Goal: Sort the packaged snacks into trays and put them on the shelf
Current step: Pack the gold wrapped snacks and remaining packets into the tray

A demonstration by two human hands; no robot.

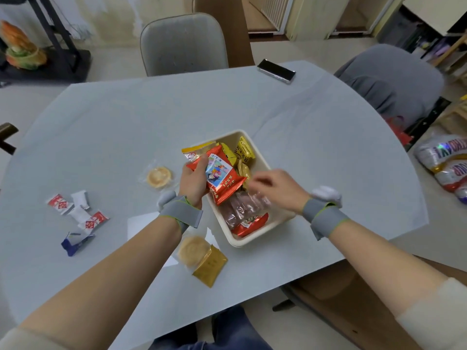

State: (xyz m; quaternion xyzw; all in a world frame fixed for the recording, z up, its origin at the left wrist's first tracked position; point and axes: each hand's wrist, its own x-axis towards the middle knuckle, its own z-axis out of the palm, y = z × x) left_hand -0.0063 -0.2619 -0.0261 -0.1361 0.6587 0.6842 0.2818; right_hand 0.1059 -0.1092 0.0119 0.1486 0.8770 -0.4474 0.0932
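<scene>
The left hand holds a red snack packet over the white tray on the bench — its fingers are curled around the packet. The right hand is blurred above the tray; I cannot tell if its fingers hold something. Small candies lie to the left.
</scene>
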